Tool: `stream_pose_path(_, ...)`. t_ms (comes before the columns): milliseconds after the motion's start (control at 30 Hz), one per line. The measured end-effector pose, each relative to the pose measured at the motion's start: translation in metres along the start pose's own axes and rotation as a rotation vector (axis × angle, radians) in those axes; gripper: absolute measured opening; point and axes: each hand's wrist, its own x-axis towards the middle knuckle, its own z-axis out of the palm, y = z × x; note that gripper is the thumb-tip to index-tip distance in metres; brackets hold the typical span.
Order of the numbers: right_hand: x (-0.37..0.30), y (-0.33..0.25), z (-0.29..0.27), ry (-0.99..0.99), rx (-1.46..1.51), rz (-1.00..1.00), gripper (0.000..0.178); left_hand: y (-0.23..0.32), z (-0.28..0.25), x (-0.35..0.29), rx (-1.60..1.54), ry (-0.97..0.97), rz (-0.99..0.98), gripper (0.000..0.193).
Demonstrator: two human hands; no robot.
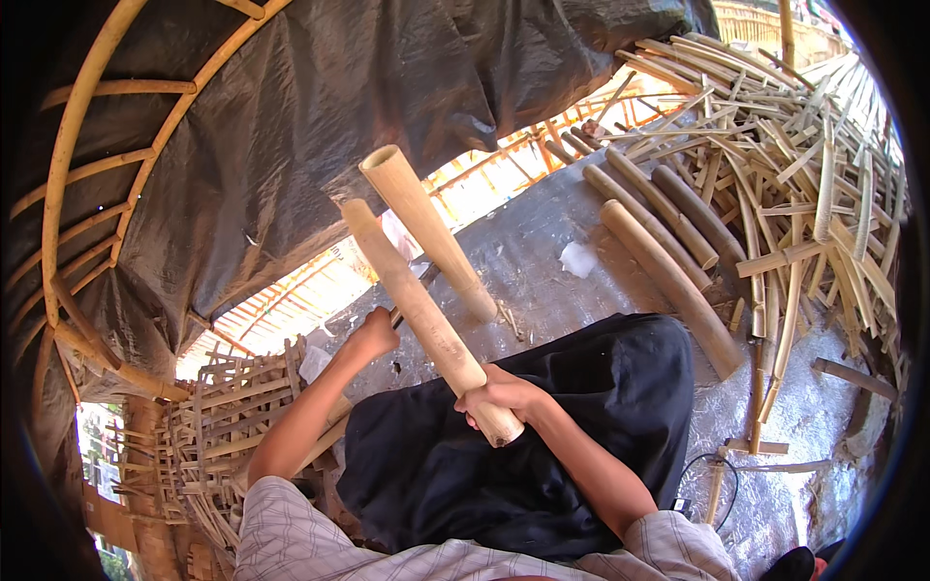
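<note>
My right hand (499, 395) is wrapped round the lower end of a bamboo pole (417, 310), which slants up and leftward over my lap. On its left side, my left hand (376, 334) is closed in a fist. From that fist a dark, narrow, knife-like tool (429, 275) passes behind the pole, so most of it is hidden. A second, thicker bamboo tube (431, 237) stands on the ground just beyond, its hollow end facing up. Whether the pole in my hand touches that tube, I cannot tell. Dark cloth (601, 407) covers my legs.
Several cut bamboo poles (668, 281) lie on the grey ground sheet (542, 242) to the right. Beyond them rises a big heap of split bamboo strips (804, 184). A bamboo lattice (232, 416) is at left, under a dark tarpaulin (291, 155) and bent bamboo frame (68, 155).
</note>
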Motion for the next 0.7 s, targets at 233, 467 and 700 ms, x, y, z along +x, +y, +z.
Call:
stream_pose_path(233, -0.012, -0.007, 0.007, -0.073, 0.028, -0.023, 0.046, -0.002, -0.013, -0.036, -1.006, -0.715, 0.246, 0.033)
stream_pose_path(467, -0.033, -0.033, 0.012, 0.118, -0.249, 0.027, 0.05, 0.035, 0.056, -0.068, -1.803, -0.499, 0.251, 0.015)
stream_pose_path(700, -0.072, -0.099, -0.011, 0.635, -1.633, -0.233, 0.067, 0.11, 0.077, -0.066, -2.102, -0.464, 0.36, 0.012)
